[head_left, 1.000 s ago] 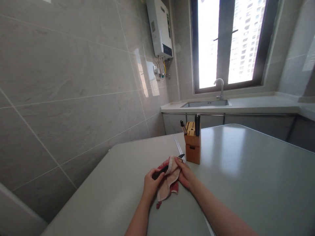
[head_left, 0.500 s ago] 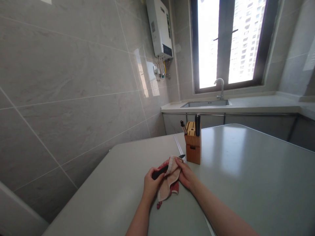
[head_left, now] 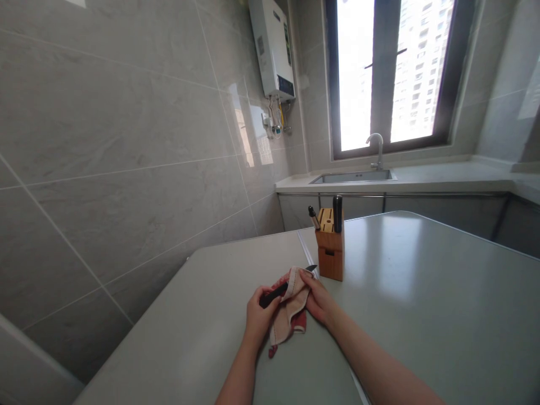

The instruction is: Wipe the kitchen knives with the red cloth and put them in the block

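Left hand [head_left: 258, 315] grips the dark knife [head_left: 274, 295] by its handle, right hand [head_left: 319, 302] clasps cloth [head_left: 289, 312] round the blade; tip slants away rightward, knife block [head_left: 331, 256] right beside it!

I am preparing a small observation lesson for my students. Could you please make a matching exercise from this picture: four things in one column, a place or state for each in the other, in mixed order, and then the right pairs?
Column one
1. Left hand
2. Right hand
3. Block
4. Tap

Column two
A. wooden, upright on the table
B. at the sink, in front of the window
C. grips the knife's dark handle
D. holds the cloth around the blade

Right pairs
1-C, 2-D, 3-A, 4-B
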Demonstrator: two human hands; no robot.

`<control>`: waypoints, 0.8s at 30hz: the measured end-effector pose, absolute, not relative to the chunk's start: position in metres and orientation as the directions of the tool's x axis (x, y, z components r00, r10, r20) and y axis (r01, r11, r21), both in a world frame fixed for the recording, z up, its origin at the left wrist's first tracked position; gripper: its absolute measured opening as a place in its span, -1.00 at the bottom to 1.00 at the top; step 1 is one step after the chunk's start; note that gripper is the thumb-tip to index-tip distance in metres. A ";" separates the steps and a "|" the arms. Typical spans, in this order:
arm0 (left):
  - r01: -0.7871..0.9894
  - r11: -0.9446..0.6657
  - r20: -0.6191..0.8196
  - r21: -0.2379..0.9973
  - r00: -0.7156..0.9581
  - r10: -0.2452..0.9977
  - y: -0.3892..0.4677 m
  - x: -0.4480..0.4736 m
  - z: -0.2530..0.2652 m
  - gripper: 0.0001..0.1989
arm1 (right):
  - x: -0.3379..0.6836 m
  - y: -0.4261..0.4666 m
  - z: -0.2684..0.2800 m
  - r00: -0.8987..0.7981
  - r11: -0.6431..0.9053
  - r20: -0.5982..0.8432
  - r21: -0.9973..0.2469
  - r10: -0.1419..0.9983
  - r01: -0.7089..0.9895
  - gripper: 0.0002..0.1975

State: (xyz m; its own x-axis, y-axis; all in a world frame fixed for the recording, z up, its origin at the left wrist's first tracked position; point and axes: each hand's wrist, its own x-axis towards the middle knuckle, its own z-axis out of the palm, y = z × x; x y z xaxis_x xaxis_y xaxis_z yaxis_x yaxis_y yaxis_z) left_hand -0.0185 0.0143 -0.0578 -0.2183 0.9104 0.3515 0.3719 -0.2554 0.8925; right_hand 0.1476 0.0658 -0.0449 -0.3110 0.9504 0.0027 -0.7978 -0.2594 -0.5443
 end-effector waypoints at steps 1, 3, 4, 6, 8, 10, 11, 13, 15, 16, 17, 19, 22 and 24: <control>0.372 -0.254 0.351 0.893 -0.221 0.910 0.014 -0.019 -0.058 -0.74 | 0.148 0.066 -0.045 -0.314 -0.259 0.009 -0.543 0.949 -0.799 -0.77; 0.369 -0.257 0.355 0.893 -0.228 0.907 0.015 -0.019 -0.059 -0.75 | 0.147 0.066 -0.045 -0.313 -0.256 0.014 -0.540 0.950 -0.801 -0.78; 0.367 -0.259 0.358 0.893 -0.233 0.904 0.015 -0.019 -0.059 -0.75 | 0.147 0.066 -0.045 -0.309 -0.255 0.011 -0.540 0.951 -0.802 -0.78; 0.360 -0.265 0.362 0.895 -0.237 0.902 0.015 -0.019 -0.059 -0.74 | 0.147 0.066 -0.046 -0.303 -0.254 0.000 -0.543 0.953 -0.800 -0.78; 0.349 -0.267 0.361 0.898 -0.238 0.902 0.014 -0.019 -0.058 -0.74 | 0.147 0.066 -0.046 -0.299 -0.252 -0.004 -0.548 0.954 -0.797 -0.77; 0.344 -0.266 0.356 0.901 -0.233 0.905 0.014 -0.018 -0.057 -0.73 | 0.147 0.067 -0.046 -0.300 -0.249 0.001 -0.554 0.954 -0.794 -0.75; 0.345 -0.263 0.353 0.901 -0.228 0.908 0.013 -0.018 -0.057 -0.73 | 0.147 0.066 -0.046 -0.300 -0.246 0.006 -0.558 0.954 -0.793 -0.74; 0.353 -0.260 0.348 0.899 -0.215 0.912 0.013 -0.018 -0.056 -0.73 | 0.147 0.065 -0.044 -0.300 -0.238 0.016 -0.567 0.954 -0.788 -0.73; 0.363 -0.258 0.348 0.895 -0.208 0.914 0.014 -0.018 -0.056 -0.73 | 0.148 0.064 -0.041 -0.313 -0.236 0.031 -0.587 0.949 -0.775 -0.73; 0.366 -0.255 0.346 0.895 -0.207 0.915 0.014 -0.018 -0.057 -0.74 | 0.148 0.062 -0.040 -0.321 -0.236 0.038 -0.598 0.946 -0.766 -0.72; 0.366 -0.252 0.342 0.896 -0.208 0.916 0.014 -0.018 -0.057 -0.74 | 0.148 0.061 -0.039 -0.330 -0.236 0.044 -0.611 0.943 -0.756 -0.72; 0.363 -0.243 0.332 0.900 -0.209 0.920 0.014 -0.018 -0.058 -0.73 | 0.147 0.060 -0.038 -0.346 -0.235 0.058 -0.629 0.937 -0.741 -0.72; 0.363 -0.242 0.331 0.900 -0.205 0.921 0.014 -0.017 -0.057 -0.73 | 0.147 0.060 -0.039 -0.358 -0.232 0.073 -0.639 0.931 -0.733 -0.71; 0.370 -0.247 0.337 0.896 -0.202 0.920 0.014 -0.017 -0.056 -0.74 | 0.147 0.061 -0.040 -0.342 -0.224 0.065 -0.638 0.938 -0.737 -0.71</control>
State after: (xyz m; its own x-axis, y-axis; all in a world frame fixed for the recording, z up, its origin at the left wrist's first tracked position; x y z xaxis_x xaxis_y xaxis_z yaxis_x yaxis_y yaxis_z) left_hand -0.0169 0.0138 -0.0558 -0.2020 0.9196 0.3370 0.3701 -0.2469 0.8956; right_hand 0.1471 0.0608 -0.0403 -0.3416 0.9376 0.0651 -0.7370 -0.2243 -0.6376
